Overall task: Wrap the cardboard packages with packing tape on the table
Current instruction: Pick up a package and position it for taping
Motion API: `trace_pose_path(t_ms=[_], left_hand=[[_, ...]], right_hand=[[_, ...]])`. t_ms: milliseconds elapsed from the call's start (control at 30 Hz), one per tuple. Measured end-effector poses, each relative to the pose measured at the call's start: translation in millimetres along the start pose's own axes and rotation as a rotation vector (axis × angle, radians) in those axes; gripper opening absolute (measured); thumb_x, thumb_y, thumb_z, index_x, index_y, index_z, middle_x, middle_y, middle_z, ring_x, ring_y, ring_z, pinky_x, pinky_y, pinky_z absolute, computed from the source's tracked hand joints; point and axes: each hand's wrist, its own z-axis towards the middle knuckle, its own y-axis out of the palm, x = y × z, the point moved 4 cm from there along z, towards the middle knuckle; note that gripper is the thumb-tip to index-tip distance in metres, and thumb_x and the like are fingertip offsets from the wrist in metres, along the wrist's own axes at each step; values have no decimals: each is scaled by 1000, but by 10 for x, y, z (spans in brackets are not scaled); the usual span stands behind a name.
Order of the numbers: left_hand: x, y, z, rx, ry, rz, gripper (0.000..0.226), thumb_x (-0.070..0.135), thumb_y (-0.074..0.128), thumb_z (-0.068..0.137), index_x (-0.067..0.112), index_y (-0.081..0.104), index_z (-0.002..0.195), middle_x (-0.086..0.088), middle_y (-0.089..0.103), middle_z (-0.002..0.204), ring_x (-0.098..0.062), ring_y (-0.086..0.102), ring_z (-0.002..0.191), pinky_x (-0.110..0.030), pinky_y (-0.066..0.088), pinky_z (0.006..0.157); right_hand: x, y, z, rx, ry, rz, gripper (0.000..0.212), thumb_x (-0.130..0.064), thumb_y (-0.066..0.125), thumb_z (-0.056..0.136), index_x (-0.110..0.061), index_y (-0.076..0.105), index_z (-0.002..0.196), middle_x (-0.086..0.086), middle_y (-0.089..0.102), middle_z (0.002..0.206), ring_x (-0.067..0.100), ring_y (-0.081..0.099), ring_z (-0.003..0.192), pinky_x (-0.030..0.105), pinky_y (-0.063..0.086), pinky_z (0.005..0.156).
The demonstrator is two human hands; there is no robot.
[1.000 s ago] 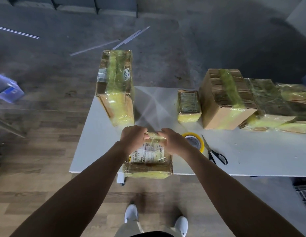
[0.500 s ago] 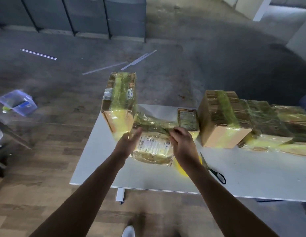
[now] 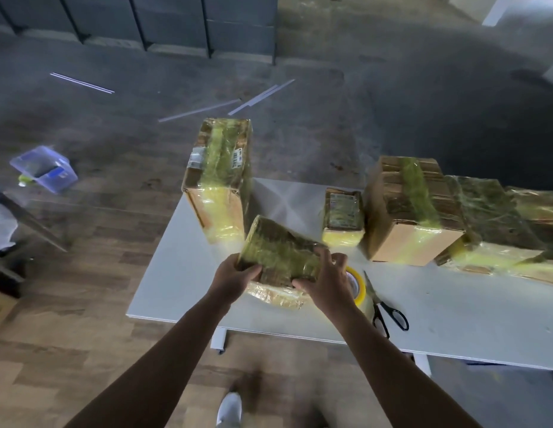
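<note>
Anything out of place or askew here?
Nothing spilled or damaged on the table. The small package is tilted only because the left hand and right hand grip it. On the floor beyond, loose white strips lie scattered and a clear plastic bin sits askew.

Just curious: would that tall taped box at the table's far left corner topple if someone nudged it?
Probably fairly easily: the tall box stands high on a small base, right by the table edge. Its glossy tape likely makes it slippery to grip. It looks stiff; its corners are square.
</note>
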Motion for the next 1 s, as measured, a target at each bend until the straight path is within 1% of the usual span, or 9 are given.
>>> trace_pose_path(t_ms=[133,267,333,400,467,567,700,900,1000], left_hand=[[-283,-137,28,26,-82,18,13,18,66,88,12,61,100,-6,66,93,-24,61,90,-32,50,77],[-395,-186,-7,204,-169,78,70,40,67,87,1,39,138,-16,53,129,-33,54,113,-39,49,89],[-402,-124,-133,231,-335,-158,64,47,67,85,-1,48,123,-11,52,119,-31,55,104,-44,57,75],[-388,90,-262,22,-476,-405,52,51,68,82,6,56,105,-12,59,111,-26,61,100,-42,59,65],[-326,307,-362,-171,-496,-447,41,46,69,83,11,61,103,-15,66,105,-24,67,95,-38,59,66],[-319,455,-343,-87,-485,-493,23,29,73,84,10,65,95,-10,69,87,-18,69,76,-29,58,59],[-356,547,-308,50,-490,-508,19,25,73,85,8,64,89,-9,67,79,-14,68,64,-29,57,57],[-347,609,-397,-12,-430,-569,17,27,69,88,15,62,96,-6,64,84,-18,66,70,-30,59,58],[-337,560,-407,-28,-376,-485,20,13,78,79,9,64,93,-7,67,87,-18,64,73,-27,59,59]], right_hand=[[-155,141,32,-54,-134,-150,69,-47,77,74,-19,48,130,12,33,125,34,50,111,40,49,90],[-240,38,124,19,-212,-307,49,-53,62,85,-18,59,118,11,40,123,30,47,111,40,48,88],[-271,18,179,11,-228,-381,45,-54,63,84,-18,58,111,8,39,124,26,43,113,39,47,86],[-283,35,235,-32,-212,-411,48,-56,64,81,-19,55,111,6,37,128,26,39,117,41,45,89],[-273,63,286,-77,-204,-426,52,-56,64,81,-22,51,118,6,30,138,29,32,128,46,40,97],[-215,118,314,-169,-198,-428,61,-55,62,84,-28,39,134,4,15,152,31,18,141,53,31,107],[-220,192,308,-199,-198,-354,70,-46,65,86,-25,31,143,7,28,142,34,44,123,40,43,97],[-143,57,377,-267,-104,-142,96,-51,79,70,-34,21,146,13,36,134,34,43,121,45,41,101],[-52,1,395,-300,-42,-61,83,-62,70,73,-29,36,142,9,45,137,27,46,124,41,42,101]])
